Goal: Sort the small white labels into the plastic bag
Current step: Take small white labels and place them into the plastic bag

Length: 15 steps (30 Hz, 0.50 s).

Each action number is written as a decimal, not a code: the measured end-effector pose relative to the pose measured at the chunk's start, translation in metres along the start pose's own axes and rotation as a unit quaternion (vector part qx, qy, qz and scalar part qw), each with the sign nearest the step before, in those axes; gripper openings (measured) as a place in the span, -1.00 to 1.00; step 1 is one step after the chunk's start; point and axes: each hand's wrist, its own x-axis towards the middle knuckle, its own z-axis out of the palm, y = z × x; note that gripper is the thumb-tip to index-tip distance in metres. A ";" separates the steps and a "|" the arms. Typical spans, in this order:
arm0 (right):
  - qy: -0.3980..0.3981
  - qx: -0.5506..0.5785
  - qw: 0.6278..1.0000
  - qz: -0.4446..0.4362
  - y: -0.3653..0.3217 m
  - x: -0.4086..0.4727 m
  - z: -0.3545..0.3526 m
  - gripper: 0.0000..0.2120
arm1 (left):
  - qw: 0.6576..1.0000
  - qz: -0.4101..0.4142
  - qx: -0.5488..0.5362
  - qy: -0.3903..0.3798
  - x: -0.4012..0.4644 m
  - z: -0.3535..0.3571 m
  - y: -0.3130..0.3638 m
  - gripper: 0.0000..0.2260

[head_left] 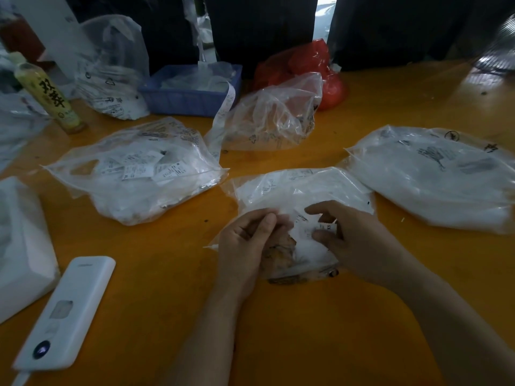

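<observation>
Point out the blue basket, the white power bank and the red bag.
blue basket (184, 103), head view, on its front wall.
white power bank (69, 307), head view, middle of its top face.
red bag (334, 87), head view, on its lower right bulge.

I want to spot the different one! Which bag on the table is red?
The red bag at the back of the orange table, right of the blue basket. All the other bags are clear or whitish plastic.

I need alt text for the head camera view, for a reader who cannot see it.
Two bare hands, left hand and right hand, work at a clear plastic bag of small white labels on an orange table. More bags of labels lie around, with a blue basket behind and a white power bank at the left.
</observation>
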 end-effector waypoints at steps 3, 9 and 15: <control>0.104 0.103 0.989 -0.012 -0.002 -0.009 -0.005 -0.98 | 1.000 0.005 0.018 -0.005 0.000 0.001 0.001 -0.72; 0.118 0.413 0.903 -0.010 -0.009 -0.003 -0.012 -0.89 | 1.000 -0.015 0.013 -0.007 0.001 0.000 -0.001 -0.72; 0.189 0.338 0.919 -0.068 -0.011 0.002 0.004 -0.90 | 0.999 -0.019 0.005 -0.028 0.000 0.000 -0.002 -0.72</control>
